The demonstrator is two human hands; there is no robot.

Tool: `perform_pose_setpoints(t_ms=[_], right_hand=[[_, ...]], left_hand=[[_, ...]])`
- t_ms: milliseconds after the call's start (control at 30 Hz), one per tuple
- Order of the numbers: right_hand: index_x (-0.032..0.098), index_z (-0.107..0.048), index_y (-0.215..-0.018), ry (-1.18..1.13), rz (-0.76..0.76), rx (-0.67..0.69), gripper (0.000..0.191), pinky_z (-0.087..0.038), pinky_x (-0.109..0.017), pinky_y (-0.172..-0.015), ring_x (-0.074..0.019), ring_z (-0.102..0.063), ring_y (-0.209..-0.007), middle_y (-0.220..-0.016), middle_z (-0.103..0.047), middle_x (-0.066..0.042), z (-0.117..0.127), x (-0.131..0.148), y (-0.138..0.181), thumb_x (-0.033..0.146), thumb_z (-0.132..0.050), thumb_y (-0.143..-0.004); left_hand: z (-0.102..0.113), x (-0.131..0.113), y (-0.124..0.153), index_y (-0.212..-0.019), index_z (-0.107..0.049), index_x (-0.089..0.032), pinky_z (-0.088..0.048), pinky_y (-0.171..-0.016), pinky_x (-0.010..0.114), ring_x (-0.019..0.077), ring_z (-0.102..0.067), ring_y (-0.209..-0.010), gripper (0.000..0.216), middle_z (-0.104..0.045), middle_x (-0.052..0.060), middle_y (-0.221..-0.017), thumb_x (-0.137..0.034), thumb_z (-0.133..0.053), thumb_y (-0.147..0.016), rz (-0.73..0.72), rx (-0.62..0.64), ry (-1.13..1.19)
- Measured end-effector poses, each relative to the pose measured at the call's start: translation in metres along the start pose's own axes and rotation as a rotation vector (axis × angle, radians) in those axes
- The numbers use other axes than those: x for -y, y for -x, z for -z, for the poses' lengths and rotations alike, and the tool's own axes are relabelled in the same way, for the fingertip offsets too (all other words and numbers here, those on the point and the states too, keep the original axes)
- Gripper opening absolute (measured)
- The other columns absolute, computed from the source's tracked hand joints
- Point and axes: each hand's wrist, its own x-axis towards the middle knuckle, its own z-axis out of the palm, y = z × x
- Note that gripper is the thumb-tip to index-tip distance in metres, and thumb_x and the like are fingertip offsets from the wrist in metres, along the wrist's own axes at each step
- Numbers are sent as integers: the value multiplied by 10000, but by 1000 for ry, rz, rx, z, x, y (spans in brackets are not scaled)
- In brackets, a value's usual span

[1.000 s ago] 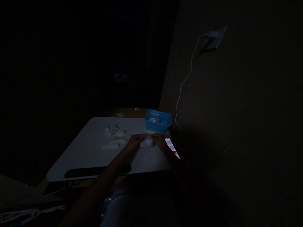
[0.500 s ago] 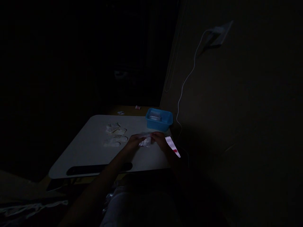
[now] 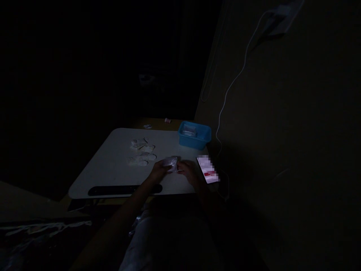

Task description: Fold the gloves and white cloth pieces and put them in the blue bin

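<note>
A small clear packet (image 3: 173,162) is held up on the near side of the blue tub (image 3: 193,143), a little to its left. The left hand's (image 3: 158,171) grip is closed on it, thumb across the top, seemingly to steady the thin, shiny plastic. The right hand (image 3: 188,171) has its fingers curled at the packet's edge; whether that grip is closed on it, I cannot tell. Pale crumpled pieces (image 3: 142,151) lie left of the tub on the white counter (image 3: 113,169), perhaps spread for easy reach. Nearer than the tub, a lit phone (image 3: 205,169) lies face up, probably for viewing. The tub holds a clear box (image 3: 188,130).
</note>
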Motion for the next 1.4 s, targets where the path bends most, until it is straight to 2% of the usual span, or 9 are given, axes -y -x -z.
perform_pose_setpoints(t_ms=[167, 533, 700, 900, 1033, 1133, 1200, 1300, 1400], right_hand=[[149, -612, -715, -19, -11, 9, 340, -450, -259, -578, -143, -579, -645, -708, -627, -33, -2, -1, -3, 446, -638, -553], [152, -621, -637, 251, 53, 61, 298, -323, -200, -479, -91, -489, -536, -591, -581, 3, 3, 8, -3, 441, -549, -632], [161, -647, -707, 148, 40, 40, 243, -344, -205, -509, -103, -503, -582, -660, -614, -5, 2, 8, 0, 364, -592, -585], [172, -655, -808, 129, 45, -48, 279, -376, -214, -547, -121, -538, -662, -780, -640, -18, 9, 6, 6, 340, -579, -599], [167, -642, -826, 217, 45, -81, 288, -349, -193, -496, -102, -525, -591, -678, -620, 5, 16, 10, 9, 349, -582, -611], [177, -640, -868, 260, 43, 5, 309, -325, -182, -456, -93, -513, -557, -682, -628, 11, 18, 12, 9, 338, -603, -607], [176, -656, -809, 310, 25, 58, 257, -316, -182, -441, -84, -492, -520, -645, -626, 15, 20, 13, 9, 315, -619, -595], [169, -659, -698, 346, 28, 83, 175, -309, -186, -434, -75, -463, -472, -550, -598, 25, 23, 12, 8, 295, -634, -578], [166, -655, -693, 351, 46, 116, 196, -309, -194, -435, -82, -465, -466, -534, -589, 25, 24, 13, 8, 310, -646, -560]], left_hand=[[6, 1, 2, -767, -639, -97, -470, -591, 281, 147, -570, -616, 400, -646, 37, -687, -192, -745, -394, 19, 12, -59], [13, 4, -1, -708, -650, -115, -422, -573, 253, 130, -540, -576, 280, -609, -18, -601, -187, -713, -444, 7, 96, -257], [9, 1, 2, -659, -641, -122, -432, -540, 250, 135, -548, -543, 248, -611, -19, -574, -159, -721, -426, 61, 85, -276], [5, 0, 9, -701, -644, -100, -457, -494, 262, 148, -579, -482, 263, -648, 65, -557, -263, -729, -513, 223, 163, -229], [3, 4, 7, -632, -635, -108, -475, -523, 265, 137, -576, -488, 225, -642, 51, -542, -215, -752, -472, 198, 126, -180], [0, 5, 5, -617, -631, -108, -491, -575, 280, 144, -591, -538, 258, -645, 38, -569, -197, -770, -420, 186, 117, -155], [-2, 2, 5, -637, -635, -104, -493, -600, 287, 152, -600, -579, 307, -654, 40, -615, -200, -783, -386, 185, 116, -133], [-6, -6, 5, -742, -651, -105, -477, -596, 272, 151, -599, -628, 383, -666, 50, -701, -266, -783, -421, 154, 139, -98], [-9, -15, 5, -746, -652, -110, -436, -546, 233, 113, -560, -564, 347, -647, 35, -655, -317, -756, -487, 50, 143, -55]])
